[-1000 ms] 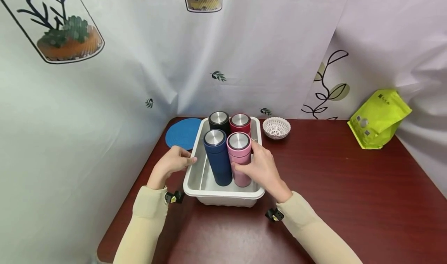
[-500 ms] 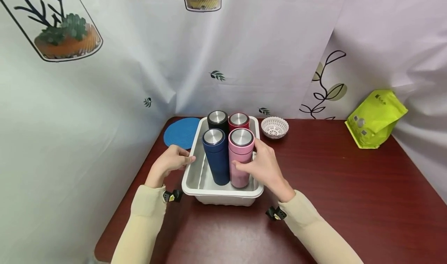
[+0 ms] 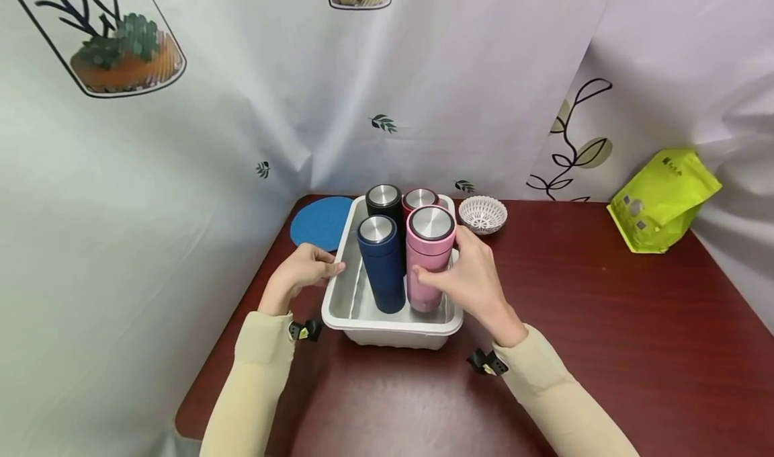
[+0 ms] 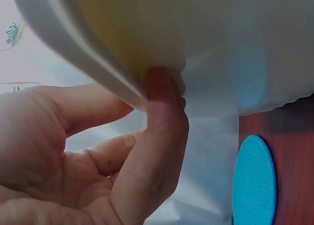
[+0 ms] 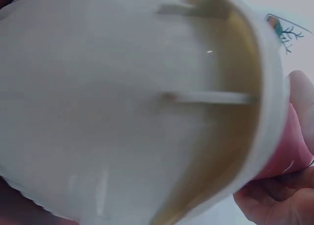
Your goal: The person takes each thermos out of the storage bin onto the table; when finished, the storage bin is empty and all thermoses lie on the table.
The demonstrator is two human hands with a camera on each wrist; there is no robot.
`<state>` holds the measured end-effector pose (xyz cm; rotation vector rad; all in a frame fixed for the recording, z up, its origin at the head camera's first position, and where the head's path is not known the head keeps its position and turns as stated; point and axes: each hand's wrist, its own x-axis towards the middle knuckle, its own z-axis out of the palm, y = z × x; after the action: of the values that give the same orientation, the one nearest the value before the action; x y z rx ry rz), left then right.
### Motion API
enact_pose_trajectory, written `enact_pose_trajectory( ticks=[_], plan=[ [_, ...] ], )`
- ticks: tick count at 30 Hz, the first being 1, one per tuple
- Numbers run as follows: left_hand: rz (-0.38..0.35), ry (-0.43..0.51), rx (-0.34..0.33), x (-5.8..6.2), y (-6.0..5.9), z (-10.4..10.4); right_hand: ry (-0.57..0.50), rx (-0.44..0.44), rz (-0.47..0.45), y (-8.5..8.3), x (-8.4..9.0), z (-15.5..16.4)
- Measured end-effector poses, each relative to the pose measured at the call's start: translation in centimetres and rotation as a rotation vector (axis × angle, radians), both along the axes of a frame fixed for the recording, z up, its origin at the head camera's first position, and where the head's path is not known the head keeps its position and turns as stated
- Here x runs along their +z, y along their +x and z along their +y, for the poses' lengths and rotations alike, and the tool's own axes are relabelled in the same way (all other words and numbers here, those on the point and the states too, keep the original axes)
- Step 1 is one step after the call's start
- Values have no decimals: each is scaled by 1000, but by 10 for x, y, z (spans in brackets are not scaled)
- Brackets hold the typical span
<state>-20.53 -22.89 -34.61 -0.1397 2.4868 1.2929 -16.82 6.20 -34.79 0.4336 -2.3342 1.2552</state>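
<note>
A white plastic tub holds several steel-lidded thermos bottles. My right hand grips the pink thermos around its side, thumb in front; its base is still within the tub's walls. Left of it stands the navy thermos, leaning slightly. Behind are the black thermos and the red thermos, mostly hidden. With thumb and fingers my left hand pinches the tub's left rim, seen closer in the left wrist view. The tub's outer wall fills most of the right wrist view.
A round blue mat lies behind my left hand. Behind the tub's right side sits a small white woven basket. At the far right a lime-green pouch leans on the curtain. Dark red table stretches to the right.
The pink thermos has risen and shifted a little right in my right hand, above the navy one's height. My left hand keeps its pinch on the tub rim.
</note>
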Motion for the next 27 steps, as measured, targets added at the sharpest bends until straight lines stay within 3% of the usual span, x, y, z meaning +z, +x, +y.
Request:
enact_pose_trajectory(
  ticks=[27],
  plan=[
    [-4,4,2,2,0,1,-128,120,189,31,50,13]
  ],
)
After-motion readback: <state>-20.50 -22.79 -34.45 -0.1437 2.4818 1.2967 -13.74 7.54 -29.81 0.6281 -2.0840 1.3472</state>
